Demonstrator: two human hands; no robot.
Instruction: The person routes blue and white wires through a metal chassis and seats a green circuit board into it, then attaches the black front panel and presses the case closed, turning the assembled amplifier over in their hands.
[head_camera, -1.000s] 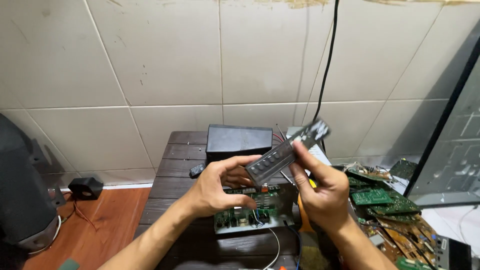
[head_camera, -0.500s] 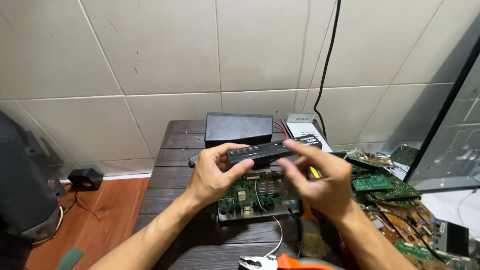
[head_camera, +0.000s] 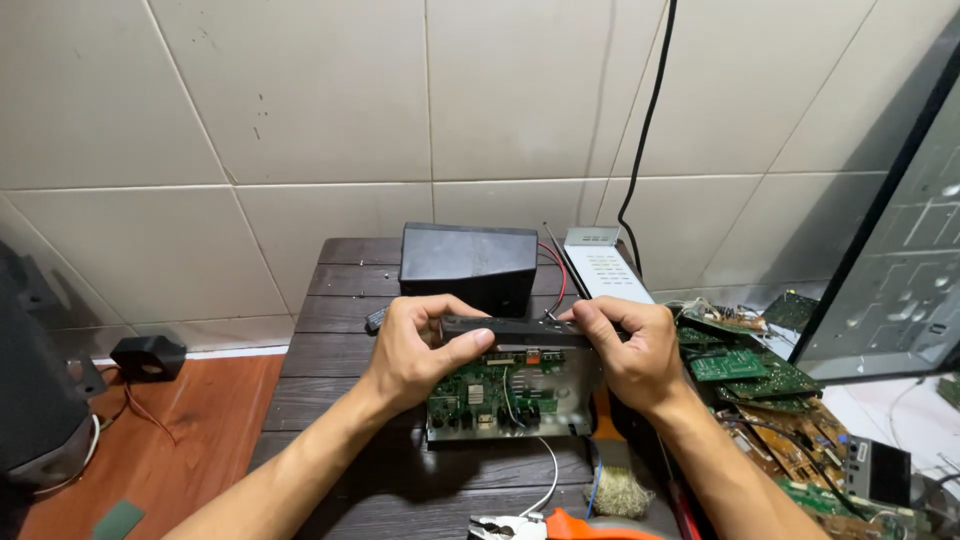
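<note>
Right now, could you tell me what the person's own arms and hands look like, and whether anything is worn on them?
Both forearms are bare up to the bottom edge of the picture: no sleeves show. The left hand and the right hand wear no gloves, and no ring, watch or wristband can be seen on them. No cables, straps or markings are on either arm. The fingernails are short and unpainted.

Left hand (head_camera: 415, 355) and right hand (head_camera: 630, 350): both bare, without gloves, rings or a watch. Fingernails are short and unpainted. Behind the fingers, the wrists and forearms are uncovered as far as the lower edge of the view; no sleeve, cuff or strap shows on either arm.
</note>
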